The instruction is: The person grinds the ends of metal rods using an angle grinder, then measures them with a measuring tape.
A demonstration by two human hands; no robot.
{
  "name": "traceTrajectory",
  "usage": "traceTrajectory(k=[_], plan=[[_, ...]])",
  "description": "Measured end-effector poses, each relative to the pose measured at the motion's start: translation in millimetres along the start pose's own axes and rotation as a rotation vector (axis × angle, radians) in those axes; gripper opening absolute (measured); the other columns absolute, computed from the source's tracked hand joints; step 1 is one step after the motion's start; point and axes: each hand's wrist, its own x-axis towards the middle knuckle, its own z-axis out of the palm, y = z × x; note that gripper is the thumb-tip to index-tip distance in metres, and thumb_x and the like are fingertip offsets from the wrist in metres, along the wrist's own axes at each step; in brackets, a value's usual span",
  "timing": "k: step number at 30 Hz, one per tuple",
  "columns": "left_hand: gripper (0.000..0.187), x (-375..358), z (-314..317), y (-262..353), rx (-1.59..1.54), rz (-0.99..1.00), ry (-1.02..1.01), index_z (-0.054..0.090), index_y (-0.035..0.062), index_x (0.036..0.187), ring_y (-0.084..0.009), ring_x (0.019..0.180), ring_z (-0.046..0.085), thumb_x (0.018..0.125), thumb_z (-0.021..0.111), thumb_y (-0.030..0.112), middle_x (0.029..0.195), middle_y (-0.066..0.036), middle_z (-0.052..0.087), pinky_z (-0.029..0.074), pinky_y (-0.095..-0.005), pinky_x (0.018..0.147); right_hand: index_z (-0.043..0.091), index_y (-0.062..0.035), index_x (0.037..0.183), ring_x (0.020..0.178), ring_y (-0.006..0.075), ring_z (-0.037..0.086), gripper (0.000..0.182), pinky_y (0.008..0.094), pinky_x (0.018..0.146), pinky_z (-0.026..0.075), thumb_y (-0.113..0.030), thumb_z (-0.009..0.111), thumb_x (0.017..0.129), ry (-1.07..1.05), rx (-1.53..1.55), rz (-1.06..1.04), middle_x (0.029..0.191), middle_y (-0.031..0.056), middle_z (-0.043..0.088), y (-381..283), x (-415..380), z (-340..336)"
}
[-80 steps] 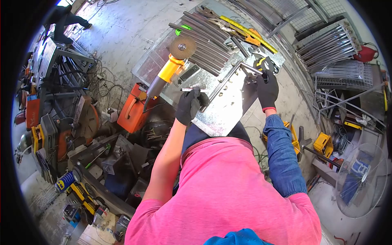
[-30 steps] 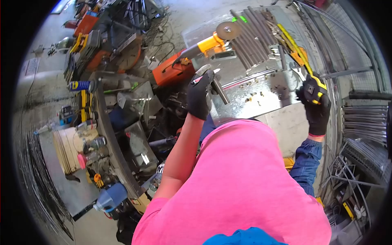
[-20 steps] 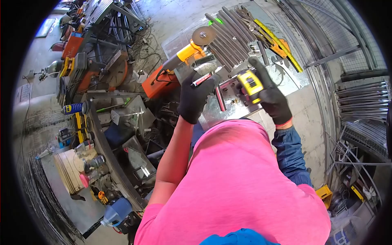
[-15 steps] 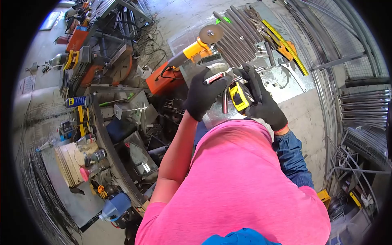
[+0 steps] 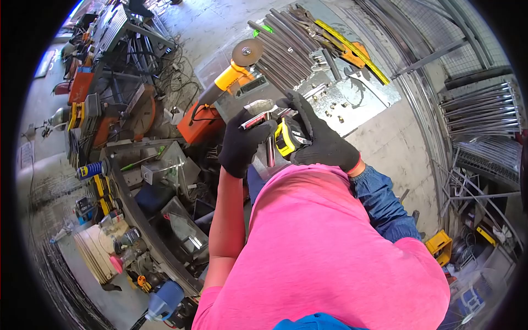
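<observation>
My left hand [image 5: 237, 144], in a black glove, has its fingers closed round a slim white-and-red marker [image 5: 253, 122]. A short shiny metal tube [image 5: 270, 153] stands between my two hands, next to the left fingertips; exactly which fingers hold it is hidden. My right hand [image 5: 324, 142], also in a black glove, grips a yellow-and-black tape measure [image 5: 285, 137]. Both hands are close together in front of the pink shirt, and the tape's blade is hard to make out.
Beyond my hands, a metal sheet [image 5: 379, 99] bears dark steel tubes [image 5: 286, 47], small fittings and a yellow ruler [image 5: 352, 49]. An orange angle grinder [image 5: 233, 77] with a disc lies by an orange box [image 5: 201, 122]. At left stands a cluttered bench [image 5: 146, 220].
The view has shifted, so the sheet and grinder sit further left. My hands stay together with the marker and tape measure, and the tape measure has turned slightly.
</observation>
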Motion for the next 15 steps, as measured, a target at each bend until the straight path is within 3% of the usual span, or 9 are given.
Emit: traceTrajectory(k=[9, 15], plan=[[0.052, 0, -6, -3, -0.216, -0.014, -0.018, 0.066, -0.0003, 0.144, -0.0135, 0.108, 0.07, 0.092, 0.071, 0.0, 0.121, -0.005, 0.073, 0.055, -0.0308, 0.098, 0.01, -0.0055, 0.178, 0.163, 0.0304, 0.037, 0.132, 0.0408, 0.131, 0.034, -0.013, 0.093, 0.075, 0.044, 0.028, 0.02, 0.178, 0.0206, 0.033, 2, 1, 3], [0.051, 0, -11, 2, -0.028, 0.009, -0.104, 0.067, -0.0001, 0.143, -0.0125, 0.107, 0.069, 0.092, 0.073, 0.004, 0.122, -0.004, 0.074, 0.055, -0.0312, 0.097, 0.006, -0.0085, 0.179, 0.164, 0.0299, 0.035, 0.14, 0.0421, 0.131, 0.034, -0.012, 0.095, 0.071, 0.036, 0.1, 0.006, 0.179, 0.0192, 0.031, -5, 5, 5]])
